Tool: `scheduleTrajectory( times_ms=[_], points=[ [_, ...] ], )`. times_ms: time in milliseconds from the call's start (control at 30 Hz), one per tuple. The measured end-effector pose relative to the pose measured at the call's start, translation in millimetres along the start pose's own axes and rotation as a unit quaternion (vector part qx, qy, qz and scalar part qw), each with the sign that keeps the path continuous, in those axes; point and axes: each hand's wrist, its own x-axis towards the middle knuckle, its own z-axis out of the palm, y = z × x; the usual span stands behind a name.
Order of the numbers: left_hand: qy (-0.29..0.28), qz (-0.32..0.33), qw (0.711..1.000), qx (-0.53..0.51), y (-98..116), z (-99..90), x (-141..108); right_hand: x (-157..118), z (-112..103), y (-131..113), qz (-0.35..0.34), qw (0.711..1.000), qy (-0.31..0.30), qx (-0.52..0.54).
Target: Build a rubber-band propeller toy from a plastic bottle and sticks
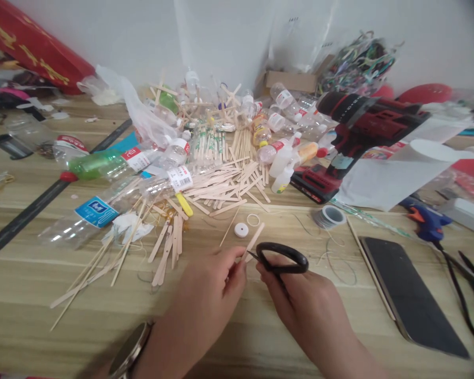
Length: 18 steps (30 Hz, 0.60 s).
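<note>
My left hand [211, 295], with a watch [131, 350] at the wrist, pinches a wooden craft stick [255, 237] that points up and to the right. Black-handled scissors [283, 258] are gripped in my right hand [308, 302]; their tip meets the stick close to my left fingertips. Just beyond the hands, a small white disc [241, 230] with a centre hole lies beside a pale ring [253, 220]. The lower part of the stick is hidden by my left fingers.
Behind lie piled craft sticks [221, 184], plastic bottles [284, 123] and a standing red-black drill [363, 126]. To the right are a phone [414, 295], a blue glue gun [428, 221] and a wire spool [329, 216]. A dark rod [27, 213] crosses the left side.
</note>
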Motion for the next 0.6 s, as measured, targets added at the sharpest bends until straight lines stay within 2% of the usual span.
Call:
scheduleTrajectory(
  times_ms=[433,600],
  points=[
    [0.004,0.029,0.999,0.017,-0.7,-0.7,-2.2,-1.9,-5.2,4.0,-0.024,0.999,-0.024,-0.016],
    [0.012,0.03,0.999,0.027,0.9,0.4,-3.9,-2.9,-4.9,5.5,-0.016,1.0,-0.013,-0.004]
  ],
)
